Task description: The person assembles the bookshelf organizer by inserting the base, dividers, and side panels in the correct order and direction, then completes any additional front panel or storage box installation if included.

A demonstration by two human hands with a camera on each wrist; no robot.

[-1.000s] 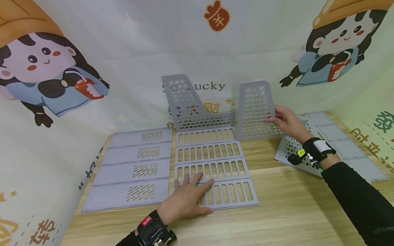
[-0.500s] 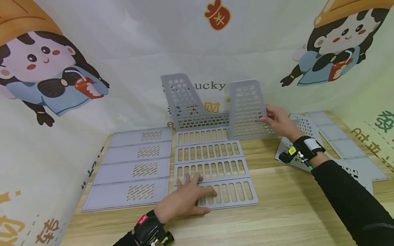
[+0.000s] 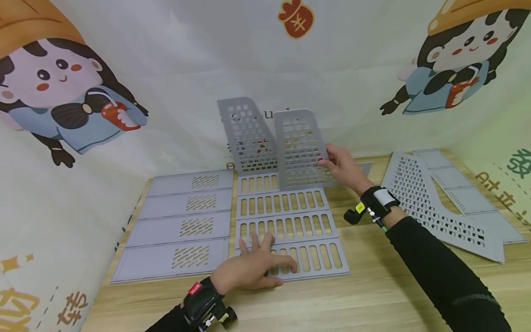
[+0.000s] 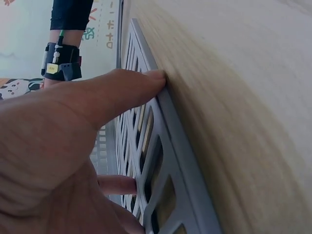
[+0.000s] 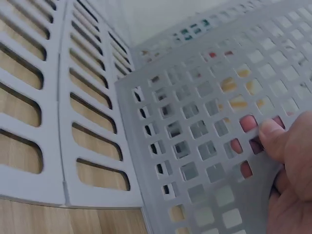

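My right hand (image 3: 346,170) pinches the right edge of a grey perforated side panel (image 3: 299,152), thumb on the near face and fingertips showing through its holes. The panel stands upright, its lower left corner overlapping the back of a flat slotted panel (image 3: 286,204). Behind it, a matching tall perforated panel (image 3: 244,138) with a sloped side stands at the far edge of the slotted one. My left hand (image 3: 249,265) rests with fingers spread on the front of the slotted panel. In the left wrist view, the thumb (image 4: 131,87) lies against that panel's front edge.
On the left lies a flat grey panel (image 3: 145,233) with groups of diagonal slits. A perforated L-shaped panel (image 3: 439,207) lies on the right, over a further panel (image 3: 508,228). A printed cloth backdrop (image 3: 199,60) rises behind the wooden table (image 3: 332,299).
My right hand has carried the upright perforated panel leftward, so it now overlaps the rear panel. The flat panels at right are uncovered. My left hand stays in place, its index finger slightly shifted.
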